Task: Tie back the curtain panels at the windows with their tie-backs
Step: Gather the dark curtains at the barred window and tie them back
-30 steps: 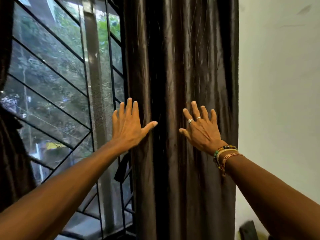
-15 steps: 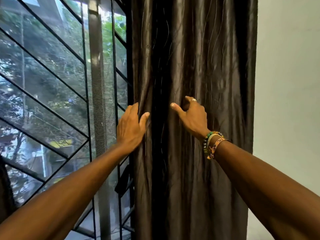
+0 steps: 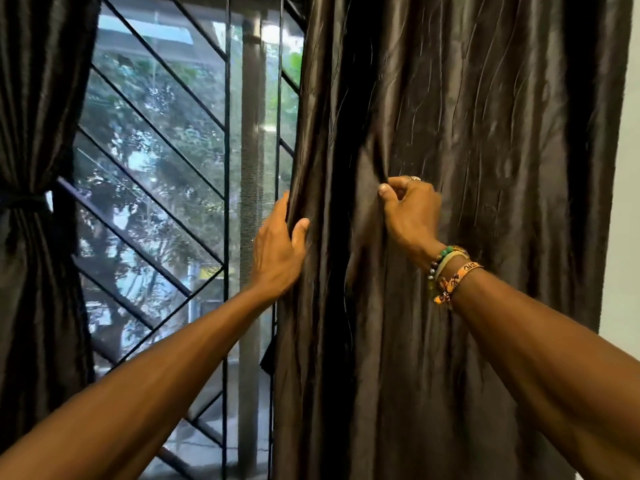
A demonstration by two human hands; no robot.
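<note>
- Fingers [image 3: 283, 211] of the left hand [image 3: 277, 261] curl round the inner edge of the right curtain panel [image 3: 502, 150], thumb pressed on its front
- Curled tight, the right hand [image 3: 412, 216] clenches a fold of the same panel, which hangs loose beside the window grille [image 3: 180, 161]
- At the far left, the left curtain panel [image 3: 38, 98] sits gathered, cinched by its tie-back [image 3: 24, 201]
- On the right wrist sit beaded bracelets [image 3: 450, 268]
</note>
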